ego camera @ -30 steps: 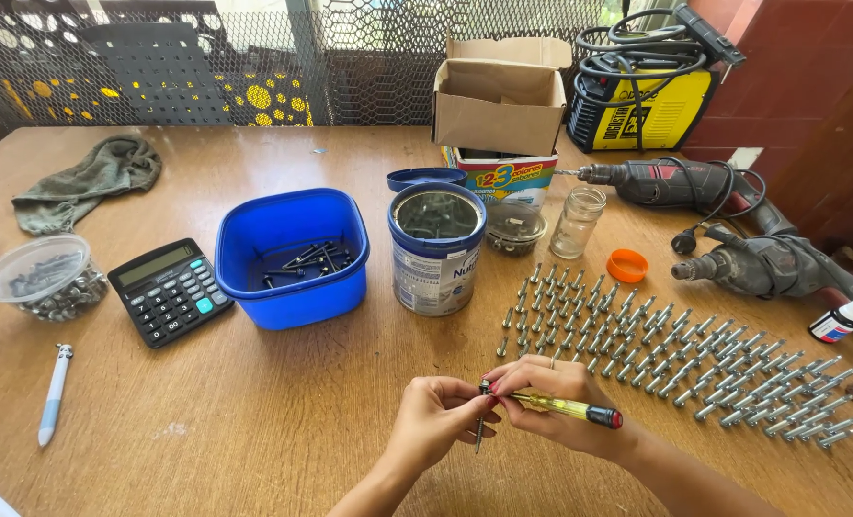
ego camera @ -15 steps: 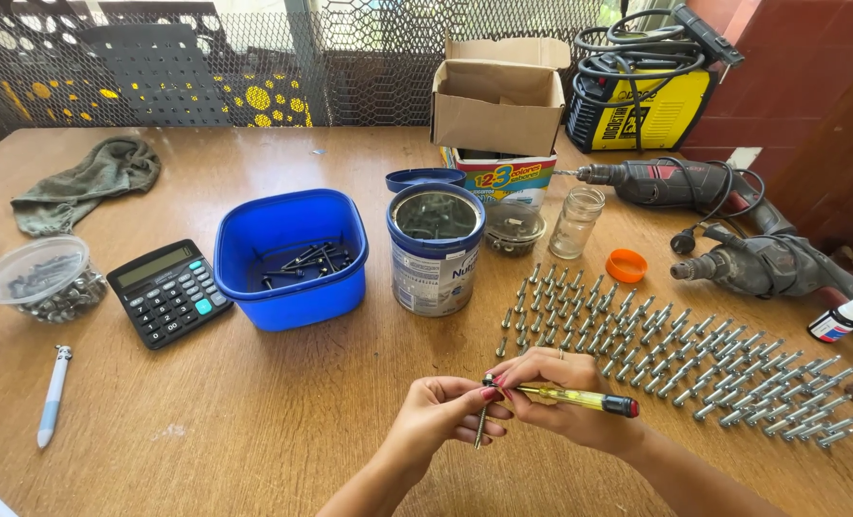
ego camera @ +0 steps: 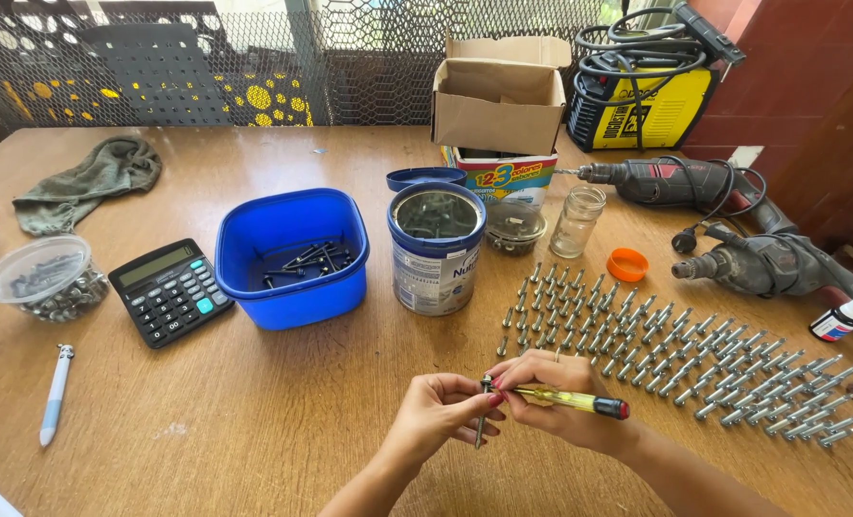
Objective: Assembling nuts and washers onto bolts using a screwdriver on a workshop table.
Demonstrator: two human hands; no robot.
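Both hands together: left hand (ego camera: 438,412) pinched on a bolt (ego camera: 482,421), right hand (ego camera: 558,397) clamped around a yellow screwdriver (ego camera: 570,401).

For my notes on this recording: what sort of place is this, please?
Probably a home or small workshop bench beside a wire-mesh screen. Two corded power drills and a yellow welding machine lie on the brown wooden table, with rows of grey metal anchor bolts.

Both forearms are bare, no sleeves showing, and the fingernails look painted, perhaps pink.
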